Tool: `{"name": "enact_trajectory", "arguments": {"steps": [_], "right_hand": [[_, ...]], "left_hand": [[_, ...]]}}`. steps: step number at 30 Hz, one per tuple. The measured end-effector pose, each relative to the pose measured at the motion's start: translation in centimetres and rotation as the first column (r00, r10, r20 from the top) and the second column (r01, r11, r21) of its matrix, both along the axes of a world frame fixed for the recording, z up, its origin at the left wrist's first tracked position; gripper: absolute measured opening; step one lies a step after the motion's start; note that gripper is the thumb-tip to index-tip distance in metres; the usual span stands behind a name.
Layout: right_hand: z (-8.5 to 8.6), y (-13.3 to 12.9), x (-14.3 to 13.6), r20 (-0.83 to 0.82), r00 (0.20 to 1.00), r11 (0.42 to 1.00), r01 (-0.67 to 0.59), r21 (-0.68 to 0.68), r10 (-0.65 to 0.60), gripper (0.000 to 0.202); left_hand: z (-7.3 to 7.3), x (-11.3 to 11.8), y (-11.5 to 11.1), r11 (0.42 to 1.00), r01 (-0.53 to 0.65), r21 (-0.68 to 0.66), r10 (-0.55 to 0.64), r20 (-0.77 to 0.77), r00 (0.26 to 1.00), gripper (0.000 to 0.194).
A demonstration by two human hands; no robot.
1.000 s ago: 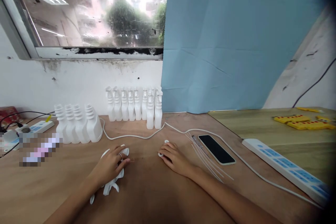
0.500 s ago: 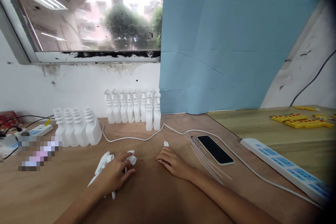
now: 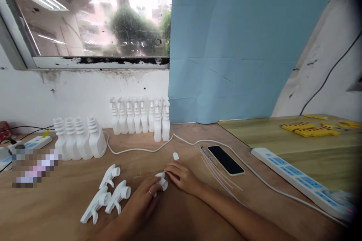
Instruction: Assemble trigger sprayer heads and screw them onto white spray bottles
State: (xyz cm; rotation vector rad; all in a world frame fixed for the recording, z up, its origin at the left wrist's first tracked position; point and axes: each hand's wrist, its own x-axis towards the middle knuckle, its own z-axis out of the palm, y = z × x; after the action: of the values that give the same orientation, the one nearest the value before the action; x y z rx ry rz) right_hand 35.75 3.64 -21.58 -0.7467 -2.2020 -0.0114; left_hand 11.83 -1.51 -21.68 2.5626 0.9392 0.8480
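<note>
Ahead of the left hand (image 3: 147, 195), tabletop (image 3: 135, 162) had room to the cable (image 3: 149, 150), short of back edge. Grip was closed on a white spray head (image 3: 163, 182), round collar (image 3: 164, 185) showing, beside the right hand (image 3: 183, 177), bunched, contents unclear.

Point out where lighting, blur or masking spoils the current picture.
Head view: glare washes out part of the window, and lamp streaks show at its left; head view: shadow darkens the table between the left hand and right hand; head view: pixelation hides a patch at left, the right-side power strip smears at its near end, the upper right corner is black.
</note>
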Motion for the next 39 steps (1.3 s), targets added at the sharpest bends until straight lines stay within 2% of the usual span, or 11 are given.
{"name": "enact_trajectory", "arguments": {"steps": [4, 7, 10, 14, 17, 20, 26, 29, 31, 35, 39], "right_hand": [[0.7, -1.2, -0.7, -0.140, 0.989, 0.997, -0.033, 0.072, 0.043, 0.019], [0.9, -1.9, -1.0, -0.136, 0.987, 0.987, -0.063, 0.145, 0.083, 0.022], [0.7, -2.1, -1.0, -0.107, 0.990, 0.982, -0.067, 0.175, 0.087, 0.022], [0.7, -2.5, -1.3, -0.158, 0.987, 0.992, -0.017, 0.128, 0.038, 0.022], [0.9, -2.8, -1.6, -0.062, 0.982, 0.983, -0.177, 0.039, 0.179, 0.027], [1.1, -3.0, -1.8, -0.015, 0.937, 0.935, -0.350, -0.057, 0.350, 0.037], [0.6, -2.6, -2.0, -0.064, 0.949, 0.940, -0.314, -0.136, 0.308, 0.038], [0.4, -2.4, -2.1, -0.064, 0.953, 0.937, -0.303, -0.174, 0.297, 0.043], [0.3, -2.3, -2.1, -0.004, 0.959, 0.938, -0.279, -0.204, 0.284, 0.046], [0.0, -2.4, -2.2, 0.060, 0.975, 0.960, -0.199, -0.194, 0.214, 0.024], [-0.1, -2.5, -2.4, 0.027, 0.963, 0.960, -0.263, -0.095, 0.267, 0.015]], "left_hand": [[0.7, -0.5, 0.0, 0.985, -0.049, -0.163, 0.070, 0.129, 0.989, 0.032], [1.6, -0.7, -0.2, 0.957, -0.102, -0.272, 0.146, 0.147, 0.978, 0.031], [2.1, -0.9, -0.4, 0.943, -0.104, -0.315, 0.152, 0.132, 0.980, 0.032], [1.9, -1.1, -0.4, 0.939, -0.081, -0.335, 0.124, 0.108, 0.986, 0.033], [1.7, -1.2, -0.4, 0.943, -0.052, -0.330, 0.102, 0.138, 0.985, 0.032], [1.7, -1.3, -0.3, 0.945, -0.030, -0.326, 0.087, 0.162, 0.983, 0.032], [2.7, -1.5, -0.8, 0.967, -0.009, -0.256, 0.026, 0.062, 0.998, 0.034], [3.2, -1.4, -1.2, 0.993, -0.019, -0.120, 0.009, -0.090, 0.996, 0.033], [3.2, -1.3, -1.4, 0.999, -0.041, -0.026, 0.036, -0.176, 0.984, 0.038], [2.7, -1.3, -1.0, 0.995, -0.094, 0.043, 0.101, -0.243, 0.965, 0.047], [2.2, -1.4, -0.4, 0.994, -0.067, 0.088, 0.090, -0.285, 0.954, 0.038]]}}
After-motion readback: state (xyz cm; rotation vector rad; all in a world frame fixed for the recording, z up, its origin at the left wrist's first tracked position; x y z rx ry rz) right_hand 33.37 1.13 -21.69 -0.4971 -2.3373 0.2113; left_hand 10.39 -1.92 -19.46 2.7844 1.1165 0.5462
